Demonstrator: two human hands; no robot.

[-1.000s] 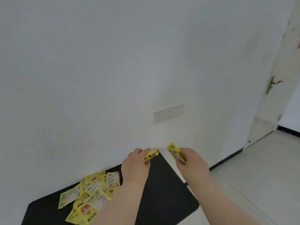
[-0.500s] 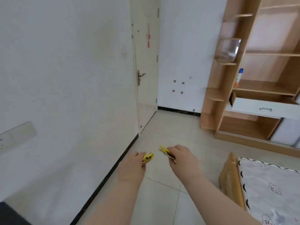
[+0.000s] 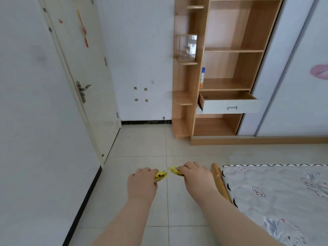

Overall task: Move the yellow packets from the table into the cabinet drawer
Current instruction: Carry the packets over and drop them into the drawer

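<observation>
Both hands were held out low in front of the body, knuckles up, above a pale tiled floor (image 3: 142, 150). The left hand (image 3: 142, 183) was curled closed around a small bunch of yellow packets (image 3: 160, 175), whose printed ends stuck out past the thumb side toward the other hand. The right hand (image 3: 195, 176) was likewise clenched on its own yellow packets (image 3: 174, 170), their corners poking out to the left, so the two bunches nearly faced each other across a narrow gap without touching. How many packets each fist held could not be told. Well ahead of the hands and off to the right stood a wooden cabinet (image 3: 248, 41) with open shelves, and its white-fronted drawer (image 3: 230, 105) was pulled out, a metal handle on its face; the inside of the drawer looked bare wood from this angle, though its floor was mostly hidden. A blue-capped bottle (image 3: 202, 77) stood on the shelf just above the drawer, and a clear container (image 3: 188, 47) sat on a small side shelf higher up. Just beside the right forearm lay a bed (image 3: 284, 192) with a patterned grey cover and a wooden edge. Far ahead on the left of the left hand was a cream door (image 3: 85, 68) with a lever handle.
</observation>
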